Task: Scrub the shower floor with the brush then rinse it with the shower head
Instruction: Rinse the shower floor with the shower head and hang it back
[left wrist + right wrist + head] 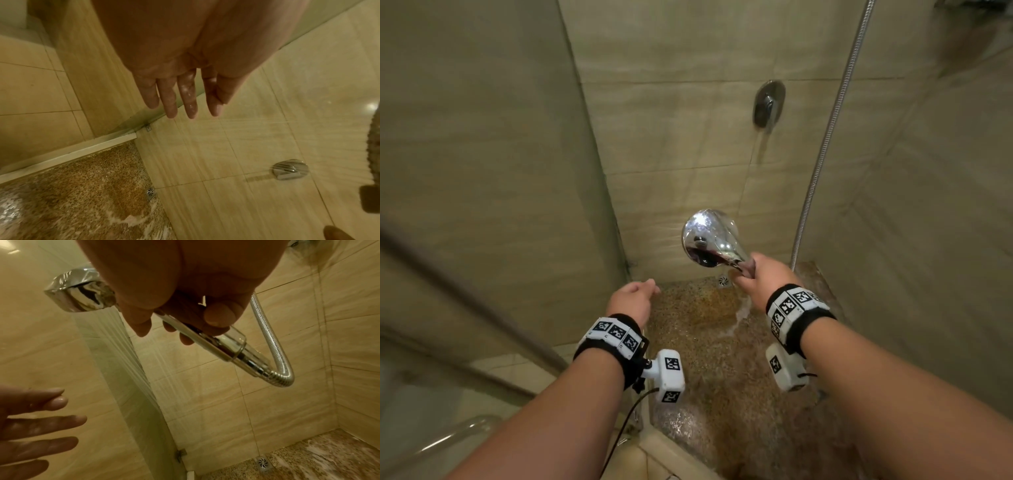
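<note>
— Shower head position?
— The chrome shower head (708,240) is held up over the pebbled shower floor (736,394), face turned down, water streaming from it. The floor is wet, with foam streaks near the drain (723,281) in the back corner.
— Who holds it?
— The right hand (763,279), arm extended forward, fingers and thumb curled round the handle; the metal hose (273,344) loops out below the grip.
— The other hand?
— The left hand (631,301) reaches forward beside it — palm down, holding nothing, its fingers (190,95) straight and slightly parted, wet.
— Surroundings?
— Beige tiled walls; a chrome mixer handle (768,104) on the back wall.
</note>
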{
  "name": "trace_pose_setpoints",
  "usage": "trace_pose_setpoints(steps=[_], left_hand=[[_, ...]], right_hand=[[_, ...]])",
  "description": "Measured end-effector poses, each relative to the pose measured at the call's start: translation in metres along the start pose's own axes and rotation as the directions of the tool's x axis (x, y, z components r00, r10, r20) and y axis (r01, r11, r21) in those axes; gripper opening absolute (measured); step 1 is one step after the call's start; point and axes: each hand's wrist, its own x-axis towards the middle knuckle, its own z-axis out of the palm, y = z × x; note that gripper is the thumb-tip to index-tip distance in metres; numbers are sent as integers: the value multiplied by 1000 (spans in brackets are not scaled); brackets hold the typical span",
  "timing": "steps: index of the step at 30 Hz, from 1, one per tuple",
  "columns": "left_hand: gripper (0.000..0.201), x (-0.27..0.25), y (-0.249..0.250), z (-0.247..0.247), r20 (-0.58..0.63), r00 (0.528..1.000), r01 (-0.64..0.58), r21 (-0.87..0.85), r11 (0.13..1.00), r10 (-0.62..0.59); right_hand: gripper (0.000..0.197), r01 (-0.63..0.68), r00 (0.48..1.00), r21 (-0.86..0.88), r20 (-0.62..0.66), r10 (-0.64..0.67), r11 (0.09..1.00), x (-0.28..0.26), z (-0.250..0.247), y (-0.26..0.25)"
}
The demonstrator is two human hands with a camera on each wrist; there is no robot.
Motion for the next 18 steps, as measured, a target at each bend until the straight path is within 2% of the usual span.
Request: trace_pose_setpoints(steps=[6, 8, 12, 18], left_hand=[[50, -39, -6, -3, -42, 999, -19, 59, 998, 21], [47, -40, -15, -2, -40, 999, -10, 54, 998, 12], [27, -36, -25, -1, 11, 1000, 0, 37, 999, 0], [39, -25, -38, 10, 41, 999, 22, 103, 994, -26]], right_hand=[[25, 6, 1000, 3, -2, -6, 1000, -34, -4, 7], [25, 14, 1000, -27, -3, -14, 1000, -42, -3, 10], [22, 8, 1000, -101, 14, -7, 995, -52, -2, 16], [26, -28, 998, -192, 42, 37, 981, -44, 7, 13]])
